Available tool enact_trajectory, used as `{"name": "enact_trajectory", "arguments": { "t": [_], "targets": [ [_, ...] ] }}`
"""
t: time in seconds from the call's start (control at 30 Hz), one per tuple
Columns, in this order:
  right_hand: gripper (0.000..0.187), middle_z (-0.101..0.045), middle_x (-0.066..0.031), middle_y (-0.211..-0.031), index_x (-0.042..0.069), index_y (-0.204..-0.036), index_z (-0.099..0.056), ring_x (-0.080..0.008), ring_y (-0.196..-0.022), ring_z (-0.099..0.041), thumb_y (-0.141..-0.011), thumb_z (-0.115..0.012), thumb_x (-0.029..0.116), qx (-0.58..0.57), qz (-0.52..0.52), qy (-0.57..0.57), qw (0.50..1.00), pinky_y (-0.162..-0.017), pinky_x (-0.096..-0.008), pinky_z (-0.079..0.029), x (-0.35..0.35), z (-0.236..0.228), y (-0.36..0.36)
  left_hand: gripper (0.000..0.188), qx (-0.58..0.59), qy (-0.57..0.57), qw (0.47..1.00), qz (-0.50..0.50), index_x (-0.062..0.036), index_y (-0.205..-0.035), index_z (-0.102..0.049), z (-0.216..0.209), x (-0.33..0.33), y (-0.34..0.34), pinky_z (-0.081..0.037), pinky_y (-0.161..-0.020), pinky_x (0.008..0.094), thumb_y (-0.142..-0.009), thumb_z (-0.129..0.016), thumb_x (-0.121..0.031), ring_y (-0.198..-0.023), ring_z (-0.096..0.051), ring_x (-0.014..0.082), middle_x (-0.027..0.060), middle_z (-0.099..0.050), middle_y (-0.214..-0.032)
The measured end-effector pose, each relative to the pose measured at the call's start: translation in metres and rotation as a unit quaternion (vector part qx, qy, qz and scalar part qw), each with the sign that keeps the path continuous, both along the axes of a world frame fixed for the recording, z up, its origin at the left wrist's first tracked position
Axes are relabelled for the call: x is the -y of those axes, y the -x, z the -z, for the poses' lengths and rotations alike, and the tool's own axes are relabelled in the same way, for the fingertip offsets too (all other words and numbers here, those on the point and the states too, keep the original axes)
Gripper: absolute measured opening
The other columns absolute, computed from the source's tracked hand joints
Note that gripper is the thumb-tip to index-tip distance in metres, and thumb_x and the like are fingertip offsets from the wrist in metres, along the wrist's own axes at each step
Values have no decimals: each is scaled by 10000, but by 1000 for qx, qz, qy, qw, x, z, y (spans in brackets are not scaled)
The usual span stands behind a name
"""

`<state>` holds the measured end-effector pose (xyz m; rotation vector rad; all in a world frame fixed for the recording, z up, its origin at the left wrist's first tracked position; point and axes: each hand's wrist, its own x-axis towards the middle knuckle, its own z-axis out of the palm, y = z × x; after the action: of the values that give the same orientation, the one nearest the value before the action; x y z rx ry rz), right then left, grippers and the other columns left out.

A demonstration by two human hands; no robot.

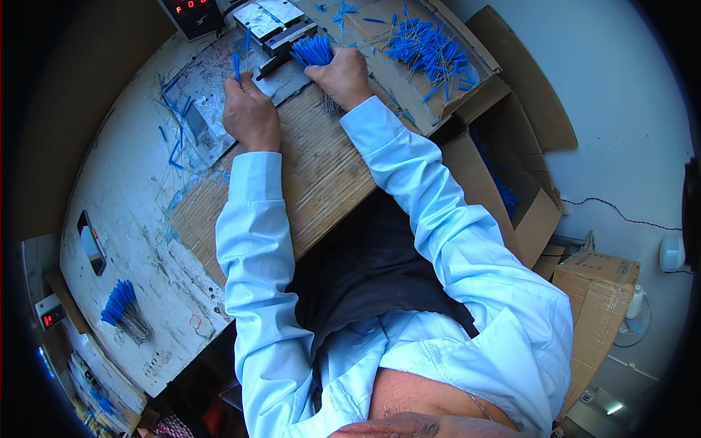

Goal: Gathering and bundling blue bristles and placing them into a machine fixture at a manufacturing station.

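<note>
My right hand point(343, 77) is closed around a bundle of thin metal wires with blue ends point(312, 51). The blue ends stick out beyond the thumb, and wire tails hang below the fist. To its left, my left hand point(250, 113) pinches a single blue-ended wire point(236, 66) that points away from me. Most of that wire is hidden by the fingers. Both hands are just in front of a small metal machine point(274, 33) with a flat top plate. Another thin blue piece point(248, 38) stands by the machine's left side.
A cardboard tray point(409, 98) at the far right holds a heap of blue-ended wires point(431, 55). Beside it stands an open carton point(526, 219). On the white table point(146, 219) lie a phone point(91, 243) and another wire bundle point(128, 310). A control box point(191, 16) sits behind.
</note>
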<state>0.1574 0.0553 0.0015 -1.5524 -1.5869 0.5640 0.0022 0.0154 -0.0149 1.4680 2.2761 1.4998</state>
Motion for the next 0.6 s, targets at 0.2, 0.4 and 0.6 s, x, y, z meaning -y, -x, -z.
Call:
{"name": "enact_trajectory", "arguments": {
  "t": [0.2,0.4,0.6],
  "targets": [
    [311,-672,-173,-659,-19,-749,-701,-280,-578,-659,-667,-779,271,40,16,-27,999,-622,-388,-531,-6,7,-1,284,62,-16,998,26,-80,-994,-648,-6,2,-2,-489,-569,415,-1055,-468,-292,-651,-671,271,102,-691,-754],
    [276,-685,-253,-740,-57,-738,-691,-381,-657,-686,-688,-751,208,30,18,-27,999,-672,-434,-556,-8,7,4,312,121,-41,991,47,-72,-1008,-650,-13,5,-6,-494,-558,373,-1068,-447,-301,-643,-659,202,81,-708,-799],
    [277,-675,-236,-722,-48,-760,-692,-370,-646,-679,-691,-744,215,54,34,-71,995,-664,-428,-552,-12,15,8,336,76,-33,996,20,-57,-1093,-672,-9,1,-4,-546,-661,368,-1065,-458,-315,-795,-711,220,102,-740,-924]
  ]
}}
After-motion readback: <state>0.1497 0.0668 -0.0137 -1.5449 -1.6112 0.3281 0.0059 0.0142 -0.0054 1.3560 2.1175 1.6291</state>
